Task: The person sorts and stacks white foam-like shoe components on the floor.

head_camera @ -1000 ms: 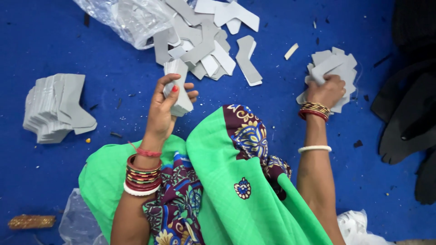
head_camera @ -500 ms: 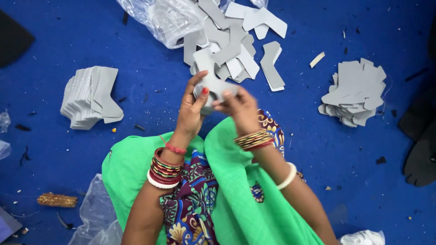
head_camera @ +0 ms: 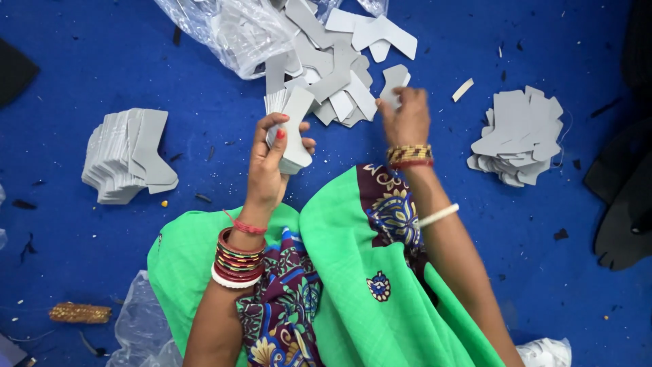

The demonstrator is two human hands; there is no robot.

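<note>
We see the left hand in the middle of the frame, closed around a small bundle of grey cut pieces held upright, thumb across the front piece. The right hand is just right of centre, reaching up to the loose heap of grey pieces at the top centre; its fingertips touch one piece at the heap's right edge, but the hand is blurred and we cannot tell whether it pinches the piece or only rests on it. A clear plastic bag lies against the heap's upper left. A neat stack of the same pieces sits at the left of the frame, and a looser stack at the right, both well apart from the hands. Everything lies on a blue floor. Green cloth fills the lower centre.
</note>
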